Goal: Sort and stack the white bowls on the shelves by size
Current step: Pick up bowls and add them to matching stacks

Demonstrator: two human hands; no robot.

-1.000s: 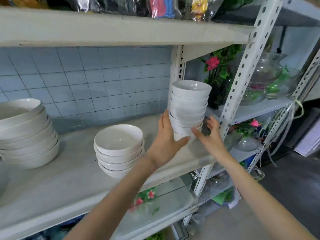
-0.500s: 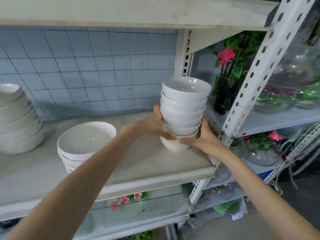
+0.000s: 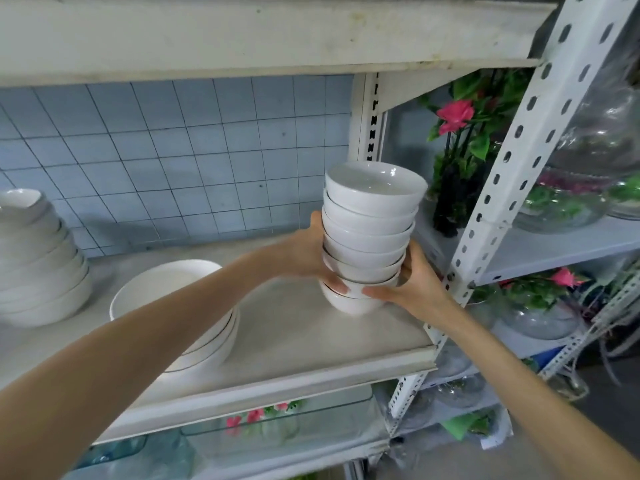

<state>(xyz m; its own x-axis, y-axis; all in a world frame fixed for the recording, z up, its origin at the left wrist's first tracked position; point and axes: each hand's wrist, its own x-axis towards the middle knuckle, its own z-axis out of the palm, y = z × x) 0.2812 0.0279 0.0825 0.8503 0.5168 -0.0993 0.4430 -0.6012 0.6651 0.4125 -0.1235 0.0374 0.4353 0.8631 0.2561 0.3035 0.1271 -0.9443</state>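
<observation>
A leaning stack of several small white bowls (image 3: 370, 233) stands at the right end of the grey shelf (image 3: 311, 344). My left hand (image 3: 308, 251) grips the stack's lower left side and my right hand (image 3: 412, 282) grips its lower right side, fingers wrapped around the bottom bowls. A stack of medium white bowls (image 3: 194, 313) sits in the middle of the shelf, partly hidden by my left forearm. A stack of large white bowls (image 3: 38, 261) stands at the far left, cut off by the frame edge.
A perforated white upright (image 3: 512, 174) stands just right of the small bowls. Beyond it, a neighbouring shelf holds artificial pink flowers (image 3: 457, 116) and glass bowls (image 3: 568, 202). An upper shelf board (image 3: 242, 39) hangs overhead. Blue tiles back the shelf.
Both hands went from reaching around the small bowl stack to gripping its base. The view has moved closer to the shelf, and the stack now leans slightly right.
</observation>
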